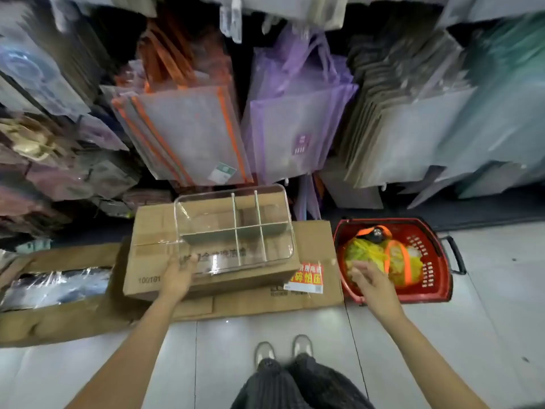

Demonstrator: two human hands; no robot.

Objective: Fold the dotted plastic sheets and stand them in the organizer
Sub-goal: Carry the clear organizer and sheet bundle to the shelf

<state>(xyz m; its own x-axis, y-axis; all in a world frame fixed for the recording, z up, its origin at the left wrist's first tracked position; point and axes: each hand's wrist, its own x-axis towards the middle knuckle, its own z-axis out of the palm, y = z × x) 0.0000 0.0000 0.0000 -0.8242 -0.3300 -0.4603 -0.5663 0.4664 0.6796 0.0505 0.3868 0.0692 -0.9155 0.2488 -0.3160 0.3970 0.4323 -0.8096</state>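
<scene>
Nearest our viewpoint, our dark trousers (298, 385) and two pale shoes (283, 349) stand on the tiled floor (486, 335), and both bare forearms reach forward from them. Our left hand (177, 274) lies against the near left corner of the clear organizer (233, 228); its fingers curl at the wall, though blur keeps us from telling whether this grip truly clasps the rim. Our right hand (373, 280) hovers with fingers loosely spread, a wide grip holding nothing, over the near rim of the red basket (427, 255). Inside that basket lie the crumpled yellow-green sheets (365, 252), their dots too blurred to make out, beside an orange strap (404, 261). White dividers split the organizer into compartments, all without sheets; it rests on a cardboard box (153, 231), which sits on flattened cardboard (312, 255) bearing a red-and-yellow label (306, 277). Left of the box lies a carton of shiny wrapped goods (56, 286). Beyond hang orange-trimmed mesh bags (188, 134), purple bags (295, 125) and grey bags (413, 134).
</scene>
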